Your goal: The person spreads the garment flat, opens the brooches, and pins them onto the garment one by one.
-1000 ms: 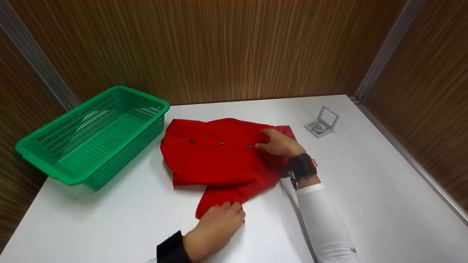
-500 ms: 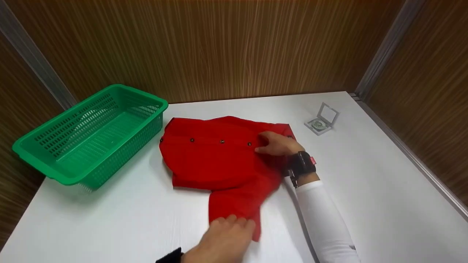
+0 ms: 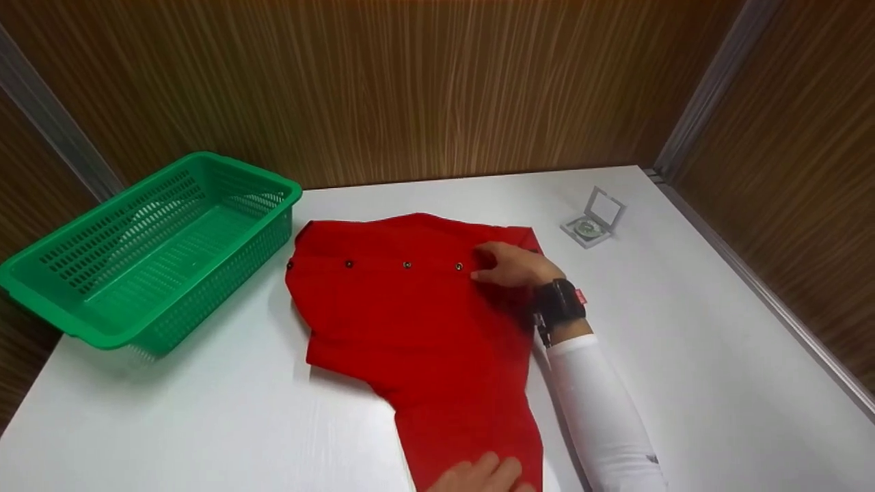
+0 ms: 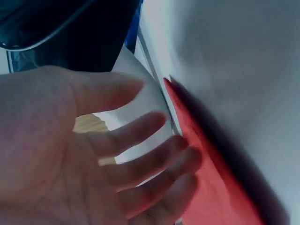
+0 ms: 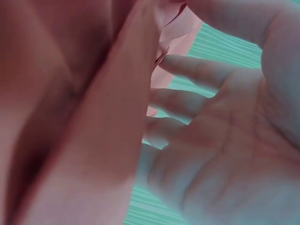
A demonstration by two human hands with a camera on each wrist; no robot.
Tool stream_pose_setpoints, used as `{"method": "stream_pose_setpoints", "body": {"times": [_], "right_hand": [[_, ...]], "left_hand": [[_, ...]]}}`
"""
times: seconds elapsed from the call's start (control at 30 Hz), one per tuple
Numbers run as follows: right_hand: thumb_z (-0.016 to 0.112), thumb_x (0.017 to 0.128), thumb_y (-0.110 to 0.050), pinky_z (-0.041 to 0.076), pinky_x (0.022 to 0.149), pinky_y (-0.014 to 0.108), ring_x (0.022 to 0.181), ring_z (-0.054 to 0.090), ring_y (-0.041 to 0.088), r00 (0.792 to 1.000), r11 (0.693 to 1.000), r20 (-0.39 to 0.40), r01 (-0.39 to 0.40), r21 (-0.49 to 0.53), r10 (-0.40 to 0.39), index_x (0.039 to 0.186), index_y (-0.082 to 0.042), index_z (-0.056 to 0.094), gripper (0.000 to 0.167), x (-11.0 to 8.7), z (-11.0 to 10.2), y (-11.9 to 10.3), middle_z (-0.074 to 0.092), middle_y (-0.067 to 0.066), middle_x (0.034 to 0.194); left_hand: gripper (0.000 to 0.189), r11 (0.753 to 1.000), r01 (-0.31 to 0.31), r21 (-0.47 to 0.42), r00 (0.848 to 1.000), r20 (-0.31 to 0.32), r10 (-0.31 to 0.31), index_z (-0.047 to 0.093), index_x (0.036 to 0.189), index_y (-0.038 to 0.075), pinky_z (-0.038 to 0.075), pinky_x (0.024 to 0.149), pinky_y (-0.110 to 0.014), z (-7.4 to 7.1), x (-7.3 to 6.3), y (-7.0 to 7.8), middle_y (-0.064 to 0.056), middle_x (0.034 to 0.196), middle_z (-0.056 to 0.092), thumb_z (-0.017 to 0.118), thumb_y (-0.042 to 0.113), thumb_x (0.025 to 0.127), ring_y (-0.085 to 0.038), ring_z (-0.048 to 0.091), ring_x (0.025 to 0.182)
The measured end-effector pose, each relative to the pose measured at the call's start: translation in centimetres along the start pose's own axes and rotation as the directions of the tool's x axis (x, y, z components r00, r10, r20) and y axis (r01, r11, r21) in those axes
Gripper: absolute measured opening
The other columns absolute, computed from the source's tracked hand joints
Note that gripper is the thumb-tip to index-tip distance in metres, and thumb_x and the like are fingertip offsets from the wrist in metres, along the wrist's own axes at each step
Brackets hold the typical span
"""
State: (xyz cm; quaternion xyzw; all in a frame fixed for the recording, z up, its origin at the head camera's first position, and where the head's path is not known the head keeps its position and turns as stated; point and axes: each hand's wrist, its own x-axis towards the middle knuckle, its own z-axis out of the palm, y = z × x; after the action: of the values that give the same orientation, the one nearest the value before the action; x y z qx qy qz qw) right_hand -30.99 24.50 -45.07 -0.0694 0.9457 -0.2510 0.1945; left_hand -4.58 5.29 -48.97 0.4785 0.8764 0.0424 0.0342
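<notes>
left hand [image 3: 487, 476]: at the bottom edge of the head view, partly cut off, on the near end of the red garment [image 3: 396, 307]. left wrist view gives the fingers extended and loosely spread, thumb apart, nothing gripped; fingertips lie against or just over the cloth edge, contact there not certain. right hand [image 3: 509, 265]: at the garment's right end, thumb and forefinger set apart on the cloth in the head view. in the right wrist view the fingertips pass out of sight behind a raised fold, so cannot tell whether it pinches the fabric. black band [image 3: 559, 301] with a small red tag [image 3: 581, 296] on the right wrist; white sleeve [image 3: 605, 403] covers the forearm below. garment lies on the white table [image 3: 697, 328], its body across the middle, a narrower part running toward the near edge under the left hand. 4 dark buttons [image 3: 407, 264] run in a row across it, the rightmost near the right thumb. green basket [image 3: 225, 277], perforated walls, stands upright just left of the garment. small hinged case [image 3: 586, 231], lid raised, sits right of it, well apart, round greenish item inside. wood-grain panel [image 3: 410, 89] behind the table.
</notes>
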Motion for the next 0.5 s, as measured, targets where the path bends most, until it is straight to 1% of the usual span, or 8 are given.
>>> {"method": "stream_pose_setpoints", "body": {"times": [0.03, 0.1, 0.2, 0.27, 0.3, 0.4, 0.47, 0.5], "right_hand": [[0.064, 0.100, -0.037, 0.039, 0.118, 0.062, 0.134, 0.047, 0.031, 1.000, 1.000, -0.002, 0.002, -0.010, -0.002, 0.159, -0.018, 0.040, 0.066, 0.0, 0.1, 0.0, 0.050, 0.011, 0.151], [0.064, 0.100, -0.037, 0.038, 0.119, 0.061, 0.134, 0.048, 0.031, 1.000, 1.000, -0.009, 0.007, -0.029, -0.007, 0.159, -0.018, 0.040, 0.066, 0.0, 0.3, 0.0, 0.050, 0.011, 0.151], [0.063, 0.101, -0.036, 0.039, 0.118, 0.062, 0.134, 0.048, 0.031, 1.000, 0.999, -0.010, 0.014, -0.044, -0.015, 0.159, -0.018, 0.039, 0.065, -0.1, 0.3, 0.0, 0.050, 0.011, 0.152], [0.064, 0.101, -0.035, 0.040, 0.117, 0.061, 0.132, 0.049, 0.030, 1.000, 0.999, -0.010, 0.011, -0.035, -0.011, 0.159, -0.019, 0.040, 0.065, -0.1, 0.3, 0.1, 0.051, 0.010, 0.151], [0.064, 0.101, -0.035, 0.041, 0.117, 0.061, 0.132, 0.049, 0.030, 1.000, 1.000, -0.010, 0.009, -0.026, -0.010, 0.159, -0.019, 0.040, 0.064, -0.1, 0.3, 0.1, 0.051, 0.009, 0.150], [0.064, 0.101, -0.034, 0.042, 0.116, 0.060, 0.131, 0.049, 0.030, 1.000, 1.000, -0.012, 0.013, -0.015, -0.013, 0.158, -0.019, 0.042, 0.063, -0.1, 0.2, 0.3, 0.052, 0.009, 0.148], [0.063, 0.101, -0.034, 0.040, 0.117, 0.060, 0.133, 0.049, 0.031, 1.000, 0.999, -0.010, 0.029, -0.018, -0.029, 0.158, -0.018, 0.042, 0.063, 0.0, 0.1, 0.4, 0.051, 0.010, 0.150], [0.063, 0.102, -0.034, 0.039, 0.118, 0.061, 0.133, 0.049, 0.031, 0.999, 0.999, -0.008, 0.036, -0.018, -0.036, 0.158, -0.017, 0.042, 0.062, 0.1, 0.1, 0.5, 0.051, 0.011, 0.151]], "left_hand": [[0.055, 0.999, 0.017, -0.038, 0.997, 0.078, -0.014, 0.056, 0.118, 0.037, 0.050, 0.074, -0.016, 0.0, 0.3, -0.2, 0.018, 0.105, 0.061, 0.085, 0.058, 0.076, -0.002, 0.055, 0.085], [0.077, 0.998, 0.027, -0.061, 0.981, 0.193, -0.015, 0.048, 0.137, 0.041, 0.056, 0.091, -0.027, 0.4, 0.6, -0.4, 0.019, 0.137, 0.056, 0.086, 0.059, 0.073, -0.008, 0.058, 0.115], [0.099, 1.000, 0.014, 0.002, 0.956, 0.292, -0.014, 0.036, 0.150, 0.044, 0.057, 0.099, -0.036, 0.9, 1.0, -0.3, 0.019, 0.156, 0.043, 0.091, 0.055, 0.068, -0.015, 0.049, 0.140], [0.105, 0.999, 0.000, 0.047, 0.954, 0.301, -0.015, 0.039, 0.145, 0.045, 0.059, 0.087, -0.032, 0.7, 1.1, -0.1, 0.021, 0.148, 0.050, 0.097, 0.050, 0.058, -0.013, 0.054, 0.128], [0.100, 0.998, 0.004, 0.062, 0.958, 0.287, -0.022, 0.044, 0.140, 0.044, 0.059, 0.078, -0.028, 0.6, 1.2, 0.0, 0.020, 0.138, 0.056, 0.099, 0.048, 0.056, -0.011, 0.058, 0.117], [0.076, 0.997, 0.012, 0.070, 0.965, 0.261, -0.030, 0.057, 0.122, 0.041, 0.053, 0.061, -0.020, -0.4, 1.4, 0.3, 0.016, 0.108, 0.063, 0.098, 0.046, 0.058, -0.009, 0.058, 0.083], [0.062, 1.000, 0.014, 0.024, 0.967, 0.256, -0.019, 0.061, 0.112, 0.039, 0.049, 0.056, -0.016, -1.2, 1.3, 0.3, 0.016, 0.094, 0.064, 0.097, 0.045, 0.062, -0.007, 0.054, 0.070], [0.054, 1.000, -0.002, 0.000, 0.975, 0.223, 0.002, 0.063, 0.108, 0.037, 0.047, 0.055, -0.013, -1.5, 1.1, 0.3, 0.016, 0.088, 0.064, 0.095, 0.047, 0.065, -0.005, 0.052, 0.064]]}}
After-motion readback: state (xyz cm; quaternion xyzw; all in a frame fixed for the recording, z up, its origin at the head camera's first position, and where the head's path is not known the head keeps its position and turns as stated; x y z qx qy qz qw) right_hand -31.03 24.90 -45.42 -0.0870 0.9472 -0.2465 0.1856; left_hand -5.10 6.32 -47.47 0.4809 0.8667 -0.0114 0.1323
